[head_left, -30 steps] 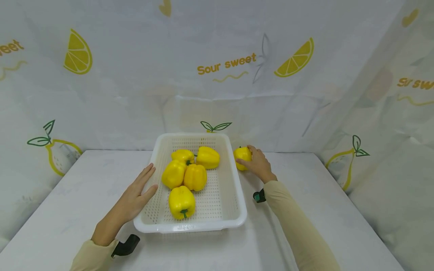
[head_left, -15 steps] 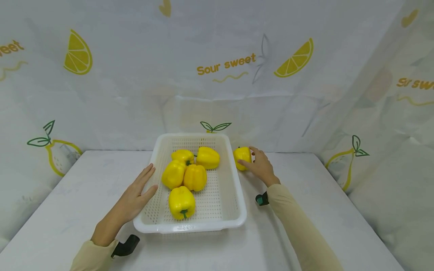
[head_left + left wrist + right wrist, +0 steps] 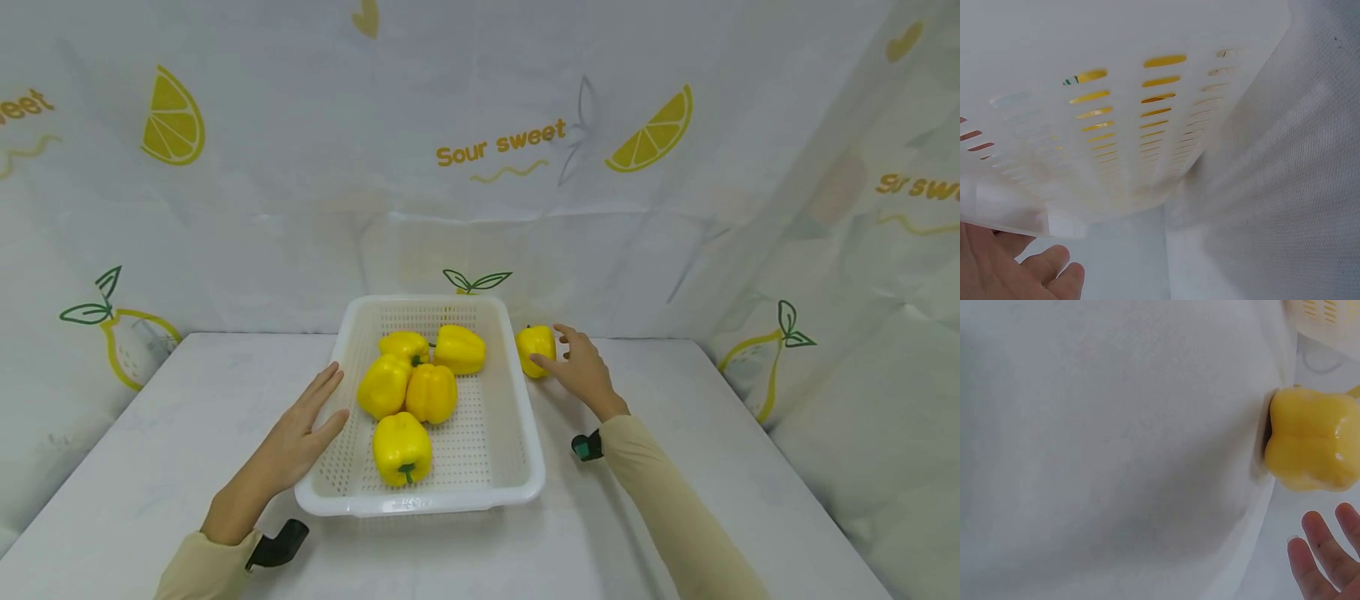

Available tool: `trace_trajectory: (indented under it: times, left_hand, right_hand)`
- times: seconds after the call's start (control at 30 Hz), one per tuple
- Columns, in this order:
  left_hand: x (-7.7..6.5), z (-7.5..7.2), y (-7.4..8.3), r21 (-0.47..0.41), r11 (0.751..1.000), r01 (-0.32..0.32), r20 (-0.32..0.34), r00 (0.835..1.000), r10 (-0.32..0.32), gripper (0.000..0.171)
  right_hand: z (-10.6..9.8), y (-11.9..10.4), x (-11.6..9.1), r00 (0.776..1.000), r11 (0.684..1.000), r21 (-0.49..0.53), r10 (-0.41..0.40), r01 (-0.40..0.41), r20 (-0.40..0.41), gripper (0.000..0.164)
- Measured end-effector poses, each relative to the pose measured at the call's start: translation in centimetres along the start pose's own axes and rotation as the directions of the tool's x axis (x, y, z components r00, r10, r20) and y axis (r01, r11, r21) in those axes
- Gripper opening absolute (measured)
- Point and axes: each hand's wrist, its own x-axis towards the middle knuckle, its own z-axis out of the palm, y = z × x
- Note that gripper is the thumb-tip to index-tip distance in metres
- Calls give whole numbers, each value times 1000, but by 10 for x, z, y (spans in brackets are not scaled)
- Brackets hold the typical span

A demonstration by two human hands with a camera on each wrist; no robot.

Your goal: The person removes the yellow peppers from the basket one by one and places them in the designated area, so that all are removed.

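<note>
A white perforated plastic basket (image 3: 420, 503) stands mid-table, with several yellow bell peppers (image 3: 402, 450) lying inside. My left hand (image 3: 294, 443) rests on its left rim, fingers extended. From the left wrist view, the basket's slotted wall (image 3: 1129, 156) shows yellow through the slots, and the fingertips lie below the rim. Outside the basket on the right, another yellow bell pepper (image 3: 533, 348) sits on the table. My right hand (image 3: 583, 371) is just right of this pepper, fingers spread and relaxed, holding nothing. The right wrist view shows a gap between the fingertips (image 3: 1314, 525) and the pepper.
White cloth covers the table (image 3: 675, 467). A white curtain (image 3: 300, 192) with lemon prints rises behind the table's back edge, close behind the basket and the lone pepper. Black wrist mounts (image 3: 279, 543) hang under both cuffs.
My right hand has let go of the lone pepper and drawn back a little to the right and toward me. The pepper stays in place; left hand and basket have not moved.
</note>
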Motion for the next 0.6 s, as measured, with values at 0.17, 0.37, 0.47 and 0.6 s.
trace_trajectory:
  times: [0.17, 0.37, 0.47, 0.6]
  left_hand:
    - [0, 0, 0, 2, 1000, 7, 3, 1000, -7, 64]
    - [0, 0, 1, 11, 1000, 12, 4, 1000, -12, 65]
    - [-1, 0, 1, 12, 1000, 14, 7, 1000, -14, 65]
    - [0, 0, 1, 16, 1000, 17, 10, 1000, -18, 65]
  right_hand:
    - [-4, -1, -5, 1000, 1000, 11, -25, 25, -10, 81]
    - [-8, -7, -14, 997, 997, 30, -71, 72, -24, 78]
    - [-8, -11, -18, 995, 995, 34, -93, 94, -28, 76]
    - [-8, -17, -23, 992, 991, 48, -122, 123, -35, 73]
